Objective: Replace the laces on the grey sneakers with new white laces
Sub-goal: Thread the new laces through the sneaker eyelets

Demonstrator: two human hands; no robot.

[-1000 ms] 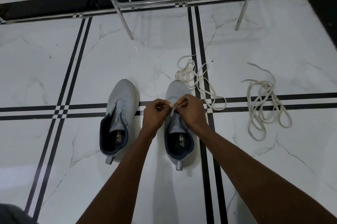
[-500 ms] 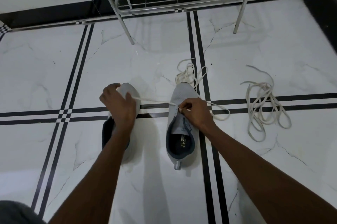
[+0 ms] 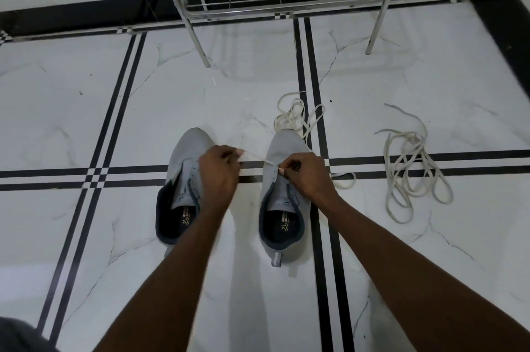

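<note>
The left hand pinches one end of the white lace over the left sneaker. The lace runs taut, left to right, to the right hand, whose fingertips pinch it at the front eyelets of the right sneaker. Its loose remainder coils on the floor beyond that toe. A second lace lies well apart, rightward.

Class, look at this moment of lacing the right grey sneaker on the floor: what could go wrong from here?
1. The left hand pulls the lace sideways from the right sneaker; pulled too far, the free end could slip out of the eyelet that the right hand pinches.
2. The rest of that lace lies tangled beyond the toe and may knot.
3. The unheld sneaker could slide on the smooth floor.
</note>
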